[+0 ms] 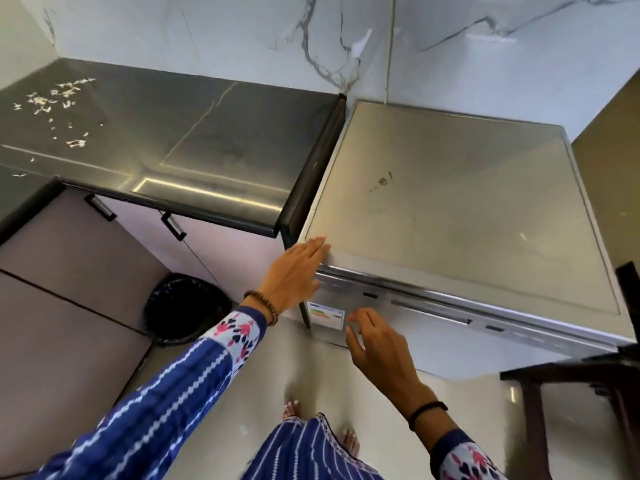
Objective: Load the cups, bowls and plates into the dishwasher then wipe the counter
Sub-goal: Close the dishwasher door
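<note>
The left hand [294,271] lies flat and open, fingers together, its fingertips [320,242] resting on the near left corner of the dishwasher [450,209] top; it grasps nothing. The right hand [377,348] hangs in front of the dishwasher's closed door, fingers loosely spread and slightly curled, holding nothing; whether it touches the door cannot be told. Just left of its fingertips sits an energy label [327,315] stuck on the door, and to its right runs the recessed door handle [433,311].

The dishwasher is a steel, free-standing unit on the right, set against the marble wall [242,32], its flat top bearing a small dark smudge [382,181]. Touching its left side is the dark counter [194,140], with pale crumbs [55,98] scattered over its far left part. Below the counter are cabinet doors with black handles [173,226], and on the floor beside them stands a bin [187,306] lined with a black bag. A dark wooden piece of furniture [588,375] stands near right.
</note>
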The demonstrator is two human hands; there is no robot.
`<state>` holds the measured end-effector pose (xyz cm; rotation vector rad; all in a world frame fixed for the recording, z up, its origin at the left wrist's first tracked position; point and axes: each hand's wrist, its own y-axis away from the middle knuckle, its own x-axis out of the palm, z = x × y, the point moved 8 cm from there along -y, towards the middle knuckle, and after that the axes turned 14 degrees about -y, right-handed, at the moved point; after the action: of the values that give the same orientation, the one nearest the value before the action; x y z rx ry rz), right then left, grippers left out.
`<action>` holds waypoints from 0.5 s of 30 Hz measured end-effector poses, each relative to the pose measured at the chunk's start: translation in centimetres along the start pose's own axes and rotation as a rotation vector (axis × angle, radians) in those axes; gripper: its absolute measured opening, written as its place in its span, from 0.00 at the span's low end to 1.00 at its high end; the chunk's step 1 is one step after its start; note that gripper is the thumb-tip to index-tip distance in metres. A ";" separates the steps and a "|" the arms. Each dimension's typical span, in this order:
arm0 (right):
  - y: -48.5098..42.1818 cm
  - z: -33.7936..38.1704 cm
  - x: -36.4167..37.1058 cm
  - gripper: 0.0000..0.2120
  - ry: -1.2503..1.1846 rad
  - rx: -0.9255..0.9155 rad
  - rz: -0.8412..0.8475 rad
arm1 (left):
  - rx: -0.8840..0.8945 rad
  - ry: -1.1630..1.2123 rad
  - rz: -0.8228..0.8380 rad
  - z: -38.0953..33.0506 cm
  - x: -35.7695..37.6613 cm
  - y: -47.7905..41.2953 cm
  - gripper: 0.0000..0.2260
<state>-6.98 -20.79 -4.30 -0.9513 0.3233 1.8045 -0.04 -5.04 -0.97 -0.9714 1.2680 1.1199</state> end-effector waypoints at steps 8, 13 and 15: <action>1.2 -1.0 4.4 0.12 0.047 0.026 0.027 | 0.079 -0.158 -0.011 1.0 1.3 -2.2 0.34; 0.0 -0.1 8.0 0.23 0.075 0.001 0.049 | 0.134 -0.113 -0.075 2.0 2.8 -2.5 0.33; -1.0 0.1 9.8 0.24 0.069 0.011 0.069 | 0.139 -0.097 -0.112 2.2 3.2 -2.5 0.33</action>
<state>-7.76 -13.80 -11.19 -1.0074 0.4133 1.8329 2.81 -3.11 -4.05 -0.8628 1.1822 0.9679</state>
